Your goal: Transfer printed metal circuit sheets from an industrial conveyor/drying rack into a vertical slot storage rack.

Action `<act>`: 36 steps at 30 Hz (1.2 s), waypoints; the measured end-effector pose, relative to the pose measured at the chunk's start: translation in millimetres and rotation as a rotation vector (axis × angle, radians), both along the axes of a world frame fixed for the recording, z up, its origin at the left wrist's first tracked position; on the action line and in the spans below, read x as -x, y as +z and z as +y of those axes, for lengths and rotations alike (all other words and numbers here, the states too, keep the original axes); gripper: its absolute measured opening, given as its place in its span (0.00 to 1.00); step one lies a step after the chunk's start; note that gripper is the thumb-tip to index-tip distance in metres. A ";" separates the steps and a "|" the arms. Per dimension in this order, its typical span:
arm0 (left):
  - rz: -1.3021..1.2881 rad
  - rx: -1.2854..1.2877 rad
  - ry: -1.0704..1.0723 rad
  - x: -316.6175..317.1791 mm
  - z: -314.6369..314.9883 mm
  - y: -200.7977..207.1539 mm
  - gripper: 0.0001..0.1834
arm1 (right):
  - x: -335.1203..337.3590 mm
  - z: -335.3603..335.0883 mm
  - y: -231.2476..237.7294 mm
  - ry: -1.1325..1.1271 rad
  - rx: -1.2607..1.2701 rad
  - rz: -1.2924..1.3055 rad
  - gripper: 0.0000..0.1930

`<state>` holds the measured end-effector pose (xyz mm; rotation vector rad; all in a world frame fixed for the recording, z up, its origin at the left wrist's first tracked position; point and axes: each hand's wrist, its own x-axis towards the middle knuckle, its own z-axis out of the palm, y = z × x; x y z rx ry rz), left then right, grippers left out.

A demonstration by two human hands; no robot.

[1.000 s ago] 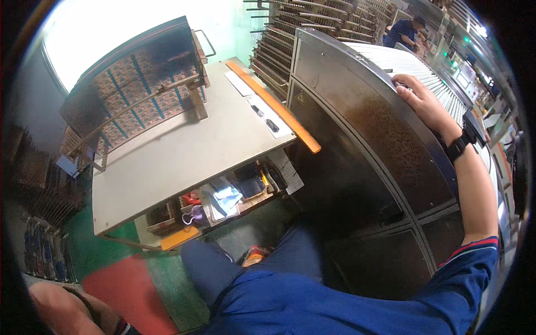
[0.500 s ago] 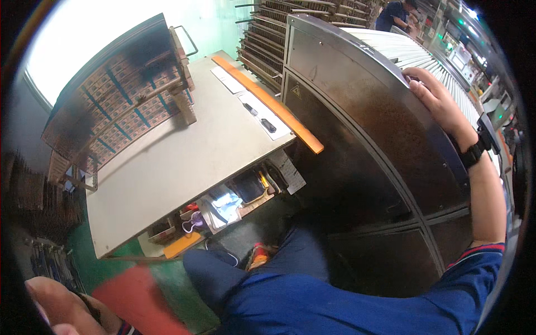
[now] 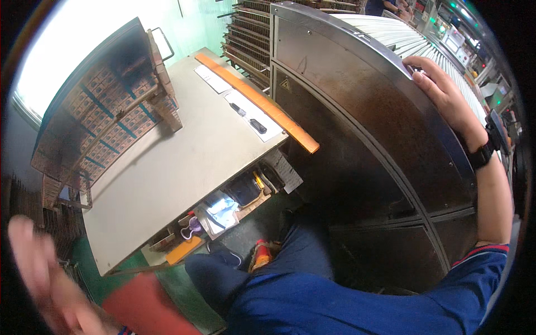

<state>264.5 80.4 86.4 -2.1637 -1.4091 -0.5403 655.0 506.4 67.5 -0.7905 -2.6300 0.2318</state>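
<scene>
My right hand (image 3: 446, 100) rests at the upper right on the metal housing (image 3: 357, 84) of a roller conveyor. Its fingers curl over the top edge, the thumb lying along it; a black watch (image 3: 484, 153) is on that wrist. At the lower left my left hand (image 3: 36, 262) is raised, blurred by motion, its fingers stretched out and holding nothing. Beyond it, on a pale table (image 3: 184, 162), stands a dark rack-like frame (image 3: 106, 106) whose panel is covered with rows of small copper-coloured squares and blue-green strips.
An orange bar (image 3: 262, 103) lies along the table's far edge, beside a white sheet (image 3: 257, 120) and a black marker (image 3: 258, 126). Below, an open shelf holds a tablet-like dark tray (image 3: 244, 190) and purple scissors (image 3: 192, 227). Stacked racks (image 3: 245, 44) stand behind; another person works far right.
My left hand has risen from the lower left corner, fingers stretching out. The right hand stays on the housing's edge. The whole view has shifted slightly.
</scene>
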 end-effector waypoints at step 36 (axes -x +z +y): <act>-0.456 0.439 1.165 233.6 99.7 -107.7 0.34 | -22.1 54.7 -10.0 -0.037 -0.301 -0.190 0.24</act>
